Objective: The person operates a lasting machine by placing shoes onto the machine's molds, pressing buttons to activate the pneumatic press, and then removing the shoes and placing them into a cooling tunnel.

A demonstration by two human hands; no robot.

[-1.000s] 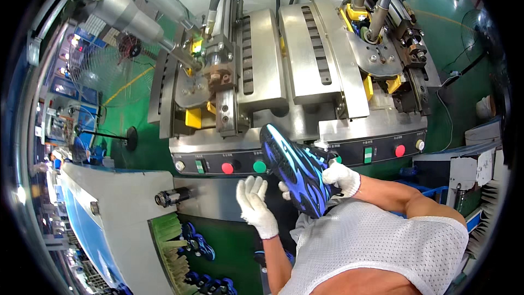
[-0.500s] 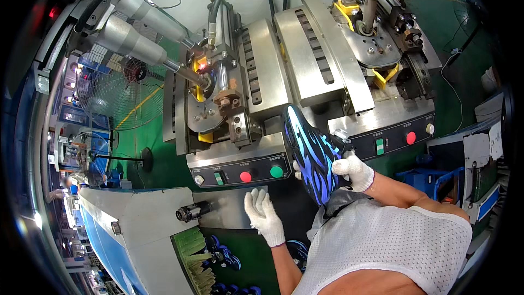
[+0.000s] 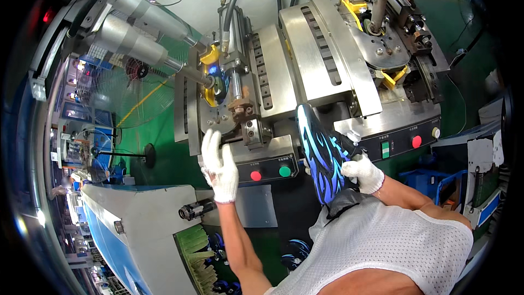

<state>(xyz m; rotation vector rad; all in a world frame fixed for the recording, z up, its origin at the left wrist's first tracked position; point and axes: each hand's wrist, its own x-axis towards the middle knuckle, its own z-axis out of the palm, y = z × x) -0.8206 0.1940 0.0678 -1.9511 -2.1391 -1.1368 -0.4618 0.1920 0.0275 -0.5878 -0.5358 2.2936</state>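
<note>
My right hand [image 3: 364,173], in a white knit glove, grips a black shoe [image 3: 322,155] with blue-purple flame stripes, held upright before my chest. Its fingers wrap round the shoe's side and are partly hidden behind it. My left hand [image 3: 220,166], gloved likewise, is raised with its fingers stretched out and nothing in it. It is at the front edge of the left press station [image 3: 210,117], overlapping the panel's left end; I cannot tell whether it touches. Inside that station, a dark shoe with blue marks [image 3: 220,84] shows between yellow pads [image 3: 209,54].
A control panel [image 3: 270,170] with red and green buttons fronts the left station. The right station [image 3: 376,49] has its own panel [image 3: 390,145]. Below left stand a grey-white machine cover [image 3: 142,207] and green bristles [image 3: 194,251]. More shoes [image 3: 295,254] lie low down.
My left hand has moved up and left to the left press station. A shoe now shows between that station's yellow pads, where a red glow was. My right hand still holds its shoe.
</note>
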